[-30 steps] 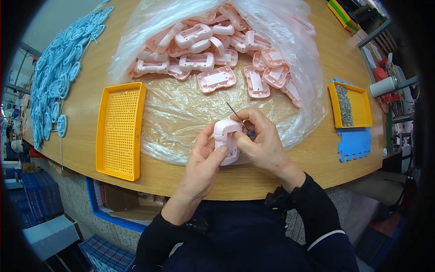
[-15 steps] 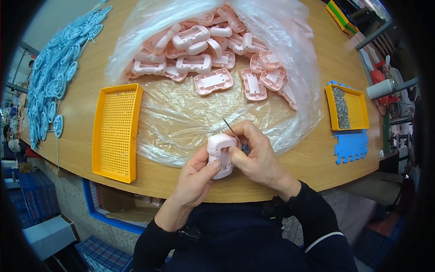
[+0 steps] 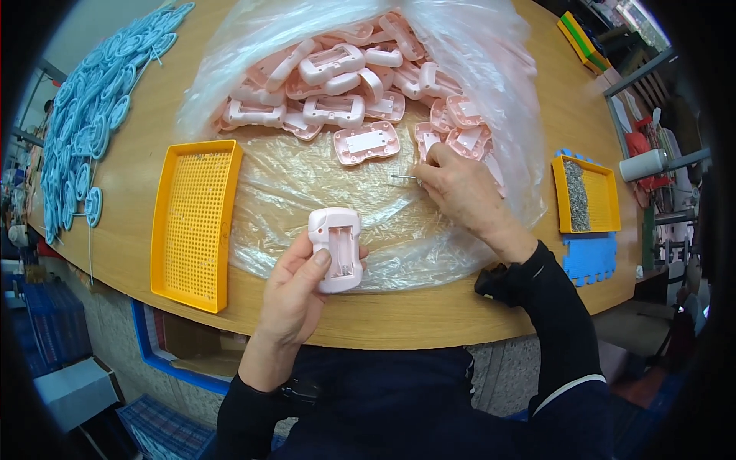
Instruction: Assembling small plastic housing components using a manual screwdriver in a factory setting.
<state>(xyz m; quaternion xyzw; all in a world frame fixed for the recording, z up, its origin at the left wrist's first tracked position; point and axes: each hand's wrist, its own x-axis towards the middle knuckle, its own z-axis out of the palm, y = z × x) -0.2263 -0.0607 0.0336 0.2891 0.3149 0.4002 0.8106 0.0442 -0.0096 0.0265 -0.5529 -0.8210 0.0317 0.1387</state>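
Note:
My left hand (image 3: 295,287) grips a pale pink plastic casing (image 3: 337,222) upright, its open battery compartment facing me and the thumb on its edge. Small metal contacts show inside that compartment. My right hand (image 3: 468,188) is closed over the plastic sheet, and a thin metal rod-like tool (image 3: 402,177) sticks out of it to the left; its handle is hidden. The right fingers reach a loose pink casing part (image 3: 424,136) at the pile's near right; whether they grip it I cannot tell. Left of it lies another pink casing part (image 3: 366,143).
A clear plastic bag (image 3: 502,69) spills a heap of pink casings (image 3: 333,65). On the left are a yellow perforated tray (image 3: 159,230) and coiled light-blue cords (image 3: 88,115). A yellow tray (image 3: 607,222) of small metal pieces sits at right on a blue foam mat (image 3: 590,261).
My right hand has left the held casing and moved up and right to the loose casing parts, tool still in it. My left hand has shifted left with the casing, its compartment now facing me.

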